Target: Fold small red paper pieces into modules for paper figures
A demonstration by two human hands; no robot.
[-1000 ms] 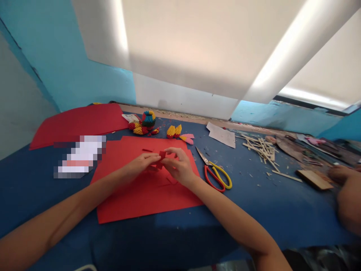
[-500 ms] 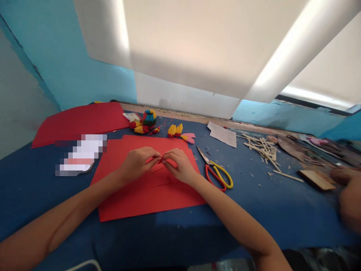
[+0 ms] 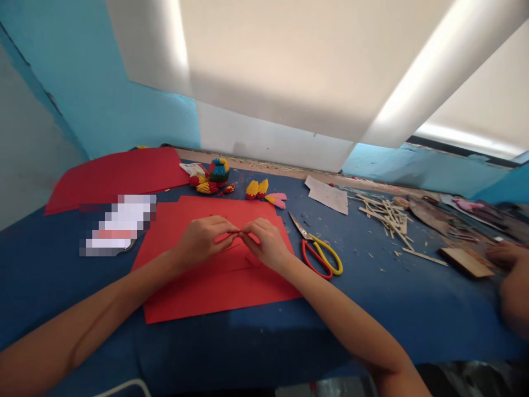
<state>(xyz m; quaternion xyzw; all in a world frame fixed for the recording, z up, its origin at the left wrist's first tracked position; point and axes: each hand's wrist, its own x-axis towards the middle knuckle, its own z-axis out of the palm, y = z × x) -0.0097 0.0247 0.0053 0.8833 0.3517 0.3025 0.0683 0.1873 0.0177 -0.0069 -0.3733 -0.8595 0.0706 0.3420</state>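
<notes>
Over the red paper sheets [image 3: 185, 303], my left hand [image 3: 202, 240] and my right hand [image 3: 264, 242] meet fingertip to fingertip. Both are closed in a pinch on a small piece of red paper [image 3: 238, 232], most of it hidden by the fingers. Small red strips lie on the sheets beneath. Just right of the sheets rest scissors [image 3: 316, 253] with one red and one yellow handle, blades spread a little. Behind the sheets stand folded-paper pieces in yellow and red [image 3: 257, 189], and a blue, green and yellow one [image 3: 219, 171].
A blurred-out phone [image 3: 122, 226] lies at left, before a larger red sheet [image 3: 115, 176]. Grey paper [image 3: 327, 194] and thin wooden sticks [image 3: 388, 215] are at back right. Another person's hand [image 3: 510, 259] is at the right edge, near a wooden block [image 3: 466, 262].
My fingertips have shifted slightly on the small red paper, still pinched together. The whole view has moved a little; the scissors and sheets stay put.
</notes>
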